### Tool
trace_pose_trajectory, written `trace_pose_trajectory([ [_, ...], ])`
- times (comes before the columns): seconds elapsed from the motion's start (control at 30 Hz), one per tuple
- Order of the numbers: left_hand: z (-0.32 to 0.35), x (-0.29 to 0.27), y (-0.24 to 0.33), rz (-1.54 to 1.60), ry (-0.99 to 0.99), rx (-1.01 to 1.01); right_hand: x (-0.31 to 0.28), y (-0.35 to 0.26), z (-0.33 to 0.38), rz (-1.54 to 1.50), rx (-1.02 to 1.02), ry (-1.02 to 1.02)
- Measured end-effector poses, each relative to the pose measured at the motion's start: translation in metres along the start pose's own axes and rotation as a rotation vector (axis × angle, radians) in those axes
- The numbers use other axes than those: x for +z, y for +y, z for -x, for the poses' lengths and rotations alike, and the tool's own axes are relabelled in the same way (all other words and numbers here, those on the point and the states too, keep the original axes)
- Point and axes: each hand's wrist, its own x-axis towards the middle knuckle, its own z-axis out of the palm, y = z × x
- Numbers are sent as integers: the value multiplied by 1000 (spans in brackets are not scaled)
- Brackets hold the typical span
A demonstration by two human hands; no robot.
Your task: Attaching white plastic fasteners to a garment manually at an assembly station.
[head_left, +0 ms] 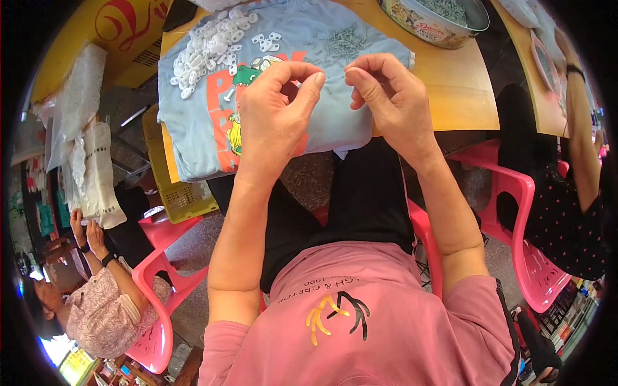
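the light blue t-shirt [322, 38] lies spread over the wooden counter [450, 90] in front of you, its printed front hanging over the near edge. a pile of small white plastic pieces [209, 45] sits on its far left part, a scatter of small grey metal parts [341, 42] to the right of that. a round tin [418, 26] stands beyond. your left hand [277, 109] and right hand [386, 96] hover above the shirt, each grip pinched at the fingertips; whatever tiny piece they hold is too small to tell.

Round tin [438, 26], yellow crate [177, 193], pink chairs [521, 225].
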Motion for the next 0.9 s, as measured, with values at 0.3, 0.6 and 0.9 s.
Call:
trace_pose_trajectory([
  [0.3,-8,-32,-16,-15,-11,32,-5,3,3,16,46,-30],
  [0.6,-2,-42,-19,-454,-130,163,-4,5,4,97,11,-49],
  [0.9,0,-33,-27,-644,-103,415,-2,5,5,140,-43,-52],
])
